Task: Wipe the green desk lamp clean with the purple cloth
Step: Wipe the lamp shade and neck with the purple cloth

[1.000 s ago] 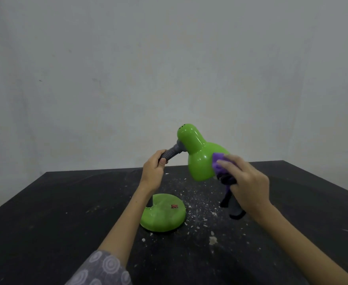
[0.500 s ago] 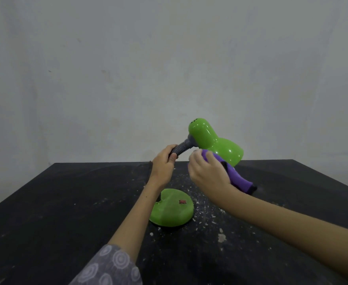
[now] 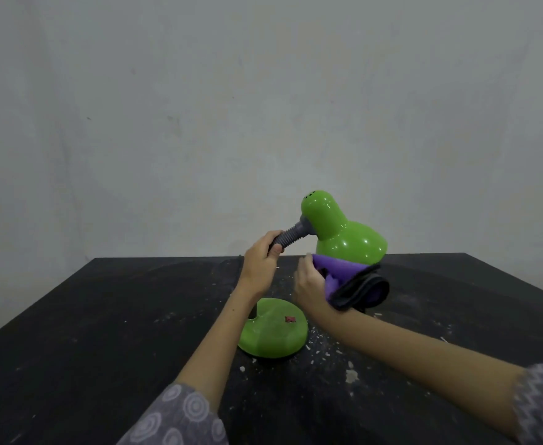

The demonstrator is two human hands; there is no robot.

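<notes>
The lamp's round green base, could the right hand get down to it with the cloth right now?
Probably yes. The right hand holds the purple cloth under the shade, and the base lies uncovered just below it.

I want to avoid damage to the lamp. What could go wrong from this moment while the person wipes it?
1. The left hand grips only the grey flexible neck, so pressure from the purple cloth under the green shade may bend it.
2. The cloth's loose dark-edged end hangs beside the right hand and might drag white debris from the black table onto the lamp.
</notes>
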